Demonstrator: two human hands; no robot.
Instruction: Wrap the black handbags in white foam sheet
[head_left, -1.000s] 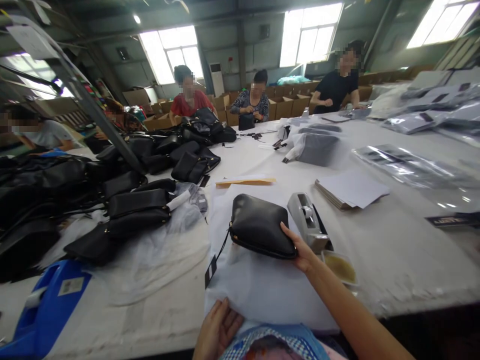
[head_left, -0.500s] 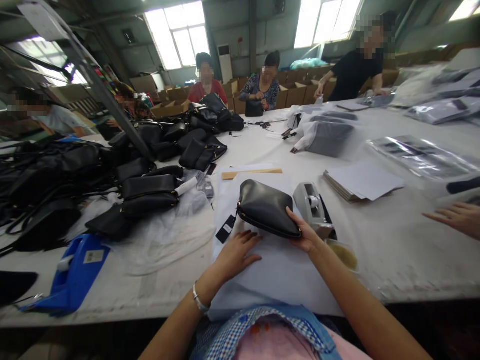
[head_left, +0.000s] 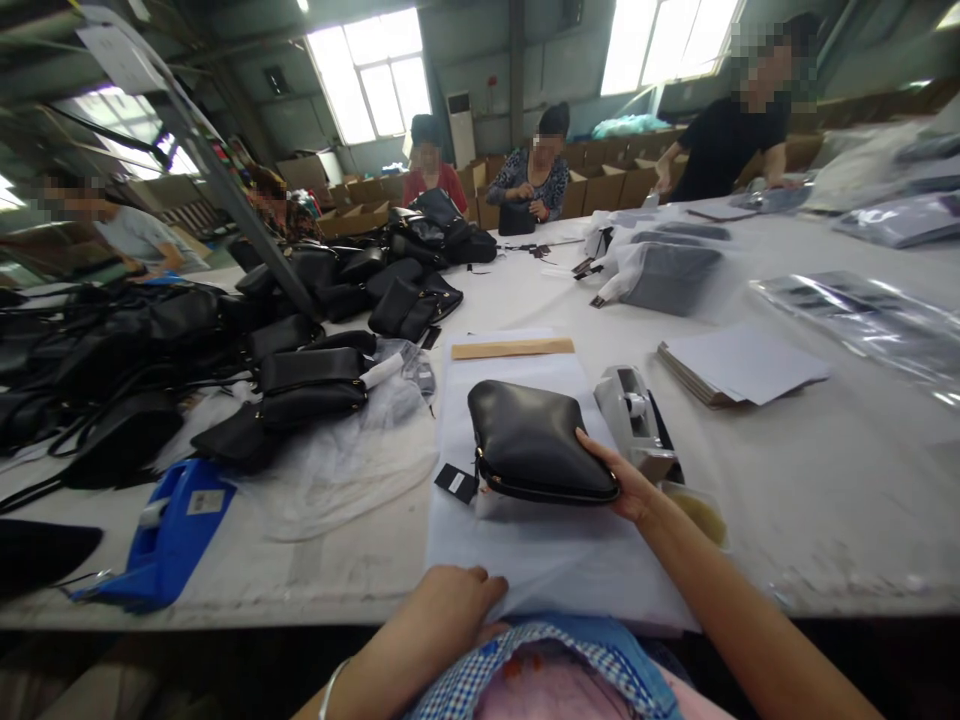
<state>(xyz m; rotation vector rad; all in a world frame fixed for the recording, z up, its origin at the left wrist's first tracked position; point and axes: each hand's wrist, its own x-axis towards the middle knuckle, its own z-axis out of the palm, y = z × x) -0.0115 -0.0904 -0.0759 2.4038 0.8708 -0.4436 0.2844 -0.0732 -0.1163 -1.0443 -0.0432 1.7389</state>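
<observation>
A black handbag [head_left: 534, 440] with a zip along its near edge lies over white sheets of thin paper [head_left: 457, 530] in front of me. My right hand [head_left: 619, 480] grips the bag's right end, thumb on top and the other fingers underneath. From the bag's left corner a black tag [head_left: 456, 483] with a white label hangs onto the paper. My left hand [head_left: 461, 603] is at the paper's near edge by the apron, its fingers bent and pressed together on the sheet; the fingertips are partly hidden.
Right of the bag stand a grey tape dispenser [head_left: 634, 420], a small tub [head_left: 696, 515] and a stack of white card [head_left: 742, 365]. On the left are a blue tape dispenser [head_left: 176, 535] and a heap of black bags [head_left: 315, 385]. Several co-workers stand around the table.
My left hand has moved from beside the bag down to the paper's near edge. The bag, in my right hand, has shifted slightly nearer. The co-worker's hand at the right has left view.
</observation>
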